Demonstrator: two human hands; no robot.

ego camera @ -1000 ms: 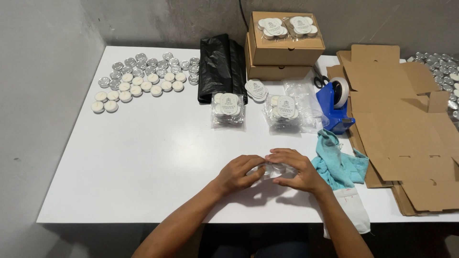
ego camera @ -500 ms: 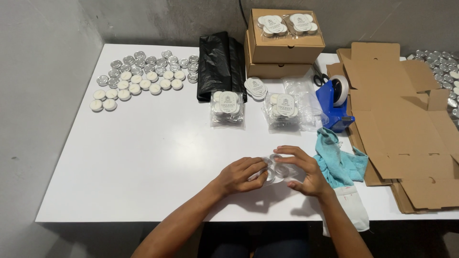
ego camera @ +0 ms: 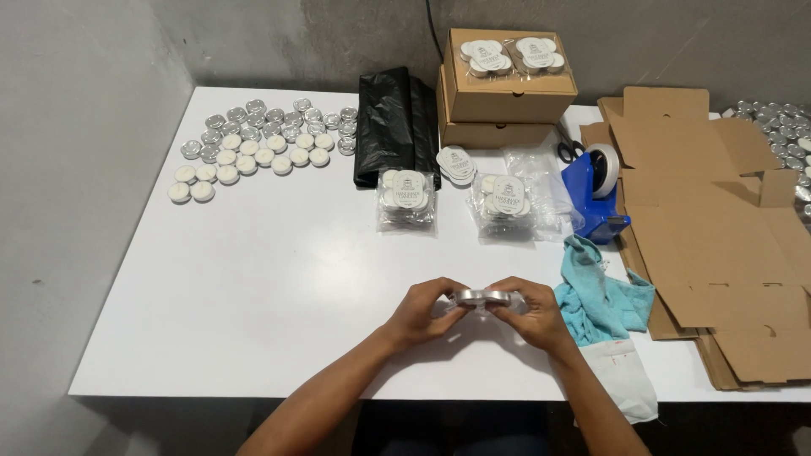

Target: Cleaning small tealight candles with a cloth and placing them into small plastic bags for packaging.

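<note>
Little round candles [ego camera: 253,148] sit in rows at ten o'clock on the white table [ego camera: 253,287]. At six o'clock, the left hand [ego camera: 420,310] and the right hand [ego camera: 532,311] both pinch a small bag of candles [ego camera: 483,297] between them, just above the table. A blue cloth [ego camera: 601,291] lies at three o'clock, beside flat cardboard [ego camera: 718,228].

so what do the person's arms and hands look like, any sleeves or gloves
Both forearms are bare up to the picture's lower edge, with no sleeves in view. The left hand and right hand wear no gloves, and no rings, watch or bracelet show.
</note>
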